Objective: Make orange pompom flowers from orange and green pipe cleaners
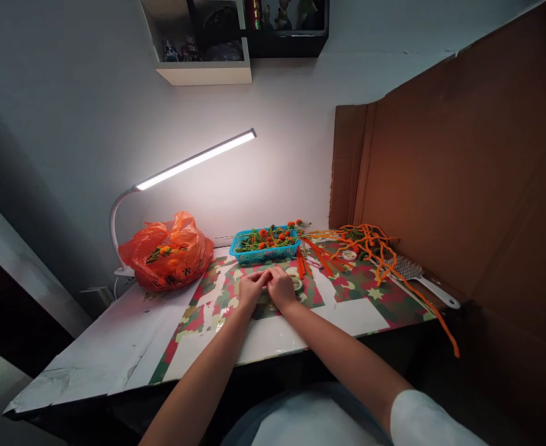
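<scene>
My left hand (251, 288) and my right hand (280, 287) meet over the middle of the table, fingertips pressed together. Both are closed in a pinch. Whatever lies between the fingers is too small or hidden to name. Close by my right hand, partly behind it, is a roll of green tape (298, 285). Just beyond the hands stands a blue plastic basket (266, 254) with orange flowers (262, 233) on green stems in it. Orange strips (302, 263) lie to the right of the basket.
An orange plastic bag (180, 266) of flowers stands at the left, by a lit desk lamp (194, 160). Fuzzy orange stems (379, 248) and a hairbrush (433, 290) lie at the right, some stems overhanging the edge. A cardboard sheet (440, 161) walls the right side; shelves (203, 74) hang above.
</scene>
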`<state>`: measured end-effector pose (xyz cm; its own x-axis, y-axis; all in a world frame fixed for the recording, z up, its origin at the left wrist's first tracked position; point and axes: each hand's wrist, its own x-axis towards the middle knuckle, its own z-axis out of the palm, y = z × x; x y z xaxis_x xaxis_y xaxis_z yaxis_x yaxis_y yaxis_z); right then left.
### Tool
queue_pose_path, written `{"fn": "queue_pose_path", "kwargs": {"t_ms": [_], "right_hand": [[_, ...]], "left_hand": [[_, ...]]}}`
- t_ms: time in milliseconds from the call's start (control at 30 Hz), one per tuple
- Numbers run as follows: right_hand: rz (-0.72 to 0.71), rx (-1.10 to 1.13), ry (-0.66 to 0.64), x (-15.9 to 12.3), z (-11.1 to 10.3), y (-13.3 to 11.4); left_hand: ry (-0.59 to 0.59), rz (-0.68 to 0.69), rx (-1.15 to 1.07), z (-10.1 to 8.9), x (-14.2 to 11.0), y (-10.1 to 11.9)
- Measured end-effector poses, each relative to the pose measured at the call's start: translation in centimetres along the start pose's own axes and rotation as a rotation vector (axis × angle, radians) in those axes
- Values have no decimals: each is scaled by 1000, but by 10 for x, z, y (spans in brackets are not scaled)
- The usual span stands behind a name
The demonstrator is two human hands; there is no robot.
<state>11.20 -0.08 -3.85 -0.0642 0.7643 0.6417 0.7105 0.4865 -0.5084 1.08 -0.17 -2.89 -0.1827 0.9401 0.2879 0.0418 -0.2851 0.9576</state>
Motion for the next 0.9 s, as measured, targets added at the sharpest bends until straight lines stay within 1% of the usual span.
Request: {"fn": "queue_pose_path", "kwargs": {"t_ms": [333,467,533,600,700,767,833,900], "right_hand": [[39,-7,-44,0,-4,-2],[62,19,-39,1,-1,-1],[67,67,-31,1,-1,-1],[38,168,12,2,-2,-1],[-17,341,136,3,-5,0],[-6,394,188,3,-7,2],[33,417,198,3,-8,4],[69,440,197,3,-8,6]], "left_hand": [[-72,84,196,-7,4,-2],[-80,78,235,-8,3,-1],[-63,54,210,-7,3,-2],[-1,-10,85,-6,6,-3],[177,-160,-251,-9,14,-1],[277,-238,-441,-15,19,3],[329,-284,-576,-22,22,7],[351,-300,-678,-26,22,10]]}}
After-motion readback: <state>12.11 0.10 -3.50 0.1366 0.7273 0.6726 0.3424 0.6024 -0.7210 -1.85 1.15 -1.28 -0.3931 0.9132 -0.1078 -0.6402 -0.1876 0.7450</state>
